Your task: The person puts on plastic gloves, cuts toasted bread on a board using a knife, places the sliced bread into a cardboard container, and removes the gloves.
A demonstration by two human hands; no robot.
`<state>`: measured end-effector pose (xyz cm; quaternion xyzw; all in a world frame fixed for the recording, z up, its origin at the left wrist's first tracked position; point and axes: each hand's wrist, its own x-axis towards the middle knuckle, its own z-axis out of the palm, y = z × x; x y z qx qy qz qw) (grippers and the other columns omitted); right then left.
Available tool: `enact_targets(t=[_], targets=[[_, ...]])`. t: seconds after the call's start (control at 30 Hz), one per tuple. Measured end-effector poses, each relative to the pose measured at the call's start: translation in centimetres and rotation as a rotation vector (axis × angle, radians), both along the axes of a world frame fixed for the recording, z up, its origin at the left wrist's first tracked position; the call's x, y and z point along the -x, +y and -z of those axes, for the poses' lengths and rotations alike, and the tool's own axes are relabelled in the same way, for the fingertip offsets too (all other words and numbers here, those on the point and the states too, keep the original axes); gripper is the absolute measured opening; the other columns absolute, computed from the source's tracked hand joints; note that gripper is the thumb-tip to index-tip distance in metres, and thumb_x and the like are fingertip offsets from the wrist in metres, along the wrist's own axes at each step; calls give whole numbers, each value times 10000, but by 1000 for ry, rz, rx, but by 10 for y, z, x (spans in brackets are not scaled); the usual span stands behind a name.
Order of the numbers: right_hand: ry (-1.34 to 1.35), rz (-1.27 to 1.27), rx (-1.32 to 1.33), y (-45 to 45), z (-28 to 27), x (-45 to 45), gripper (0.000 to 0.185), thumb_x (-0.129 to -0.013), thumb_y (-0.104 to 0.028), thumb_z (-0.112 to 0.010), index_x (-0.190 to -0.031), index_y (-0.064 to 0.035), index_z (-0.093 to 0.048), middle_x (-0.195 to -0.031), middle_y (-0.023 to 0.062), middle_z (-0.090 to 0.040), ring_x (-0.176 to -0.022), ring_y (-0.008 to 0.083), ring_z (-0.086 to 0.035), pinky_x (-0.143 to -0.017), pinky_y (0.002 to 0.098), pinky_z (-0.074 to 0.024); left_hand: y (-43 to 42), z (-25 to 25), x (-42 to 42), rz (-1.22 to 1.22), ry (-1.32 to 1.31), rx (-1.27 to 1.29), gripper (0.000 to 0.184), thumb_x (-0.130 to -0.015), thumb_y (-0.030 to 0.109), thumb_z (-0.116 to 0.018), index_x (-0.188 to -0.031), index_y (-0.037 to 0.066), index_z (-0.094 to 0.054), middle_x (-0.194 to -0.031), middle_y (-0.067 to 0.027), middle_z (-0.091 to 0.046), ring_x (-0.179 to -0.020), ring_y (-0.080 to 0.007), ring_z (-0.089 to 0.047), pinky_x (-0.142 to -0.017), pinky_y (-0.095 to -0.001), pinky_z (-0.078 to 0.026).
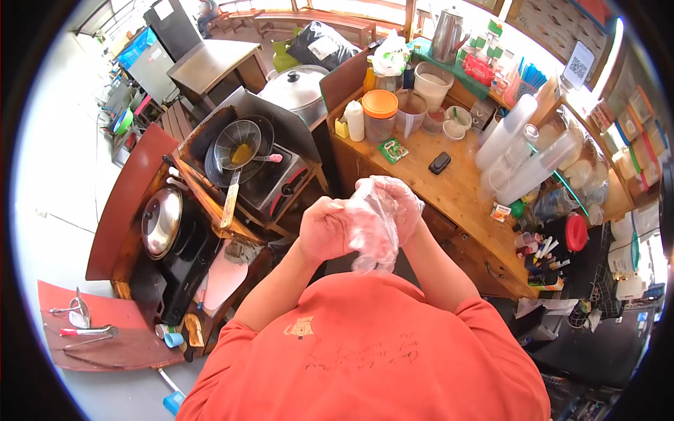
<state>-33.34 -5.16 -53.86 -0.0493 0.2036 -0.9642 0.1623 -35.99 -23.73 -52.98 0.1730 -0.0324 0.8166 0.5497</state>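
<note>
My left hand (pixel 328 229) is closed, its fingers pinching the edge of a clear plastic glove (pixel 372 235). The crumpled glove hangs between my hands in front of my chest. My right hand (pixel 400 205) is raised beside it, with thin clear plastic over its fingers. Those fingers are bent and partly hidden by the plastic, so whether they grip anything is unclear. Both hands are above the gap between the stove and the wooden counter (pixel 414 165).
At the left, a wire strainer (pixel 237 144) rests over a pan on a stove (pixel 281 184). A lidded pan (pixel 161 221) stands nearer. On the counter are an orange-lidded jar (pixel 380 105), a black object (pixel 439 163) and stacked plastic cups (pixel 507 133).
</note>
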Motion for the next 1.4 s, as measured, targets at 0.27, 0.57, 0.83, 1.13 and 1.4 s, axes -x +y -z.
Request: enact_targets(t=[0.27,0.57,0.83,1.13,1.4], targets=[[-4,-13,147,11,32,11,269,-975,-229,-599,-1091,6,-661,-883,68,-707,-758,172,-687,-678,305,-569,23,13,-14,-193,150,394,333,-954,53,-627,-1278,-19,-591,-1164,-146,-695,-1052,-258,-707,-927,-432,-593],[25,-112,-74,23,21,8,231,-915,-156,-677,-1079,5,-652,-974,72,-703,-880,180,-692,-807,325,-570,26,2,-9,-293,489,376,500,-1012,412,-587,-1303,6,-609,-1303,-109,-639,-1187,-227,-628,-1033,-402,-499],[-348,-67,100,-5,13,-12,157,-933,-215,-697,-1063,-150,-639,-878,3,-668,-705,159,-640,-533,308,-533,28,-10,10,-660,403,541,416,-1016,196,-619,-1371,-6,-544,-1321,-150,-640,-1154,-238,-661,-903,-379,-570],[-434,-15,28,-15,1,-38,158,-946,-263,-681,-962,-115,-628,-752,21,-610,-609,159,-571,-511,283,-490,39,-18,20,-1430,1650,882,436,-897,216,-770,-1246,-18,-653,-1011,-124,-726,-869,-128,-692,-759,-289,-552],[-124,722,-533,-34,-2,-35,212,-990,-149,-655,-1163,-35,-609,-756,6,-576,-577,65,-510,-493,207,-406,31,-4,25,-998,1004,962,430,-992,215,-664,-1348,-14,-591,-1263,-71,-658,-1111,-106,-602,-936,-254,-502]])
